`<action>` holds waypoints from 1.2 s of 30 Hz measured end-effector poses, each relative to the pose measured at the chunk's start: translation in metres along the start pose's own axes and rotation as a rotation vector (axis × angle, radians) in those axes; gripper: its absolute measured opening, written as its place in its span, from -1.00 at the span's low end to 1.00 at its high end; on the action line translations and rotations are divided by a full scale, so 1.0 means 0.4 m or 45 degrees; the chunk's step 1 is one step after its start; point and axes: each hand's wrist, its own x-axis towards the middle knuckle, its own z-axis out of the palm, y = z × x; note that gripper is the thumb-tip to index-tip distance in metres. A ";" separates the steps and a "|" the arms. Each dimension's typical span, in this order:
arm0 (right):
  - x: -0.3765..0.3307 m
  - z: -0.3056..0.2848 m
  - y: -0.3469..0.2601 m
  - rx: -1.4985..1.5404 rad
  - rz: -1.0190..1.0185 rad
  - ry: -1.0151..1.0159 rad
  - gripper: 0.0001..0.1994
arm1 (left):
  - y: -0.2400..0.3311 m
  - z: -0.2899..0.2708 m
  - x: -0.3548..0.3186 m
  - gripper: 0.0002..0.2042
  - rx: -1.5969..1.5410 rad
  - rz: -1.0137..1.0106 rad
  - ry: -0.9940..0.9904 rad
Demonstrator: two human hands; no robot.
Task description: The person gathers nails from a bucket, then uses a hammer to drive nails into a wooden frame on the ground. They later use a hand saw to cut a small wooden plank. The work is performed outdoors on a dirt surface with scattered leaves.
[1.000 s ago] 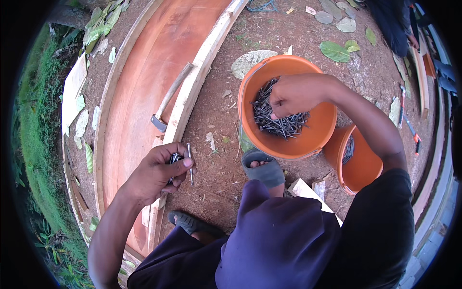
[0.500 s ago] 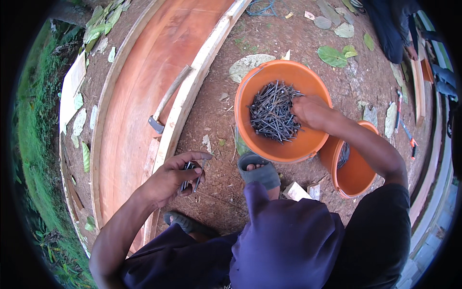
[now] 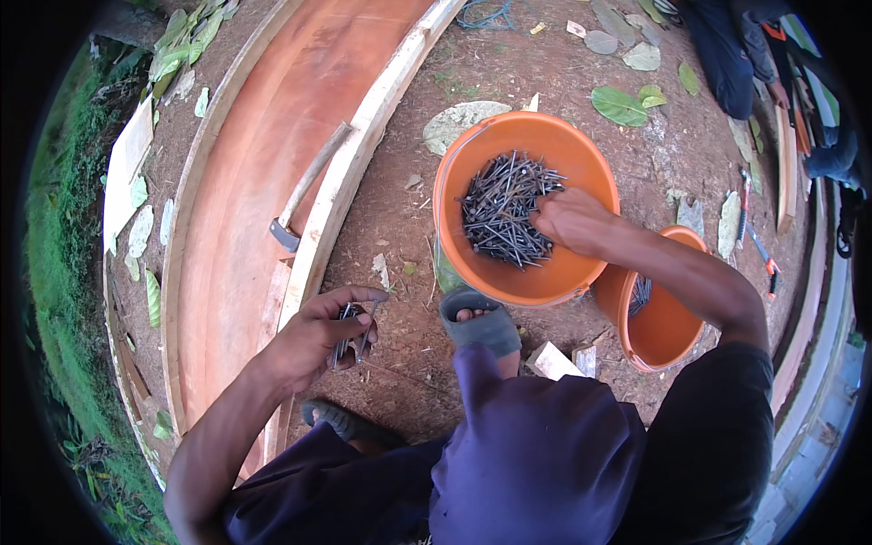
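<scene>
My left hand (image 3: pixel 322 331) is closed round several nails (image 3: pixel 343 329), beside the long timber frame. One nail (image 3: pixel 368 331) stands out between its thumb and forefinger. Inside the large orange bucket (image 3: pixel 590 173), my right hand (image 3: pixel 572 221) has its curled fingers against the right side of a heap of loose steel nails (image 3: pixel 504 213). Its fingertips are partly hidden, so what they grip does not show. A smaller orange bucket (image 3: pixel 668 331) stands tilted under my right forearm, with some more nails (image 3: pixel 640 295) in it.
A hammer (image 3: pixel 309 186) rests in the reddish wooden panel (image 3: pixel 245 182), its handle against the pale edge beam (image 3: pixel 363 136). Wood offcuts (image 3: pixel 554 361) lie by my sandalled foot (image 3: pixel 481 322). Large leaves (image 3: pixel 619 106) dot the soil. Another person (image 3: pixel 722 54) is at the upper right.
The whole view has shifted slightly, with the buckets and frame now a little further left. My right hand has shifted slightly within the nails. The left still holds its nails.
</scene>
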 end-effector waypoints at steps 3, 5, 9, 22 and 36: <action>-0.005 -0.012 0.011 0.005 -0.042 -0.020 -0.81 | -0.001 0.003 0.002 -0.66 0.002 -0.001 0.013; -0.005 -0.017 0.019 -0.011 -0.078 -0.037 -0.84 | 0.004 0.004 0.001 -0.67 0.014 -0.001 0.026; -0.009 -0.072 0.015 0.070 -0.073 -0.113 -0.87 | 0.011 0.003 -0.008 -0.67 0.040 -0.002 0.042; -0.035 -0.279 0.072 0.693 0.356 -0.076 -0.81 | 0.011 0.002 -0.004 -0.70 0.010 -0.004 0.071; -0.002 -0.063 -0.088 0.315 0.125 -0.101 -0.69 | 0.010 0.007 -0.002 -0.69 0.026 0.011 0.072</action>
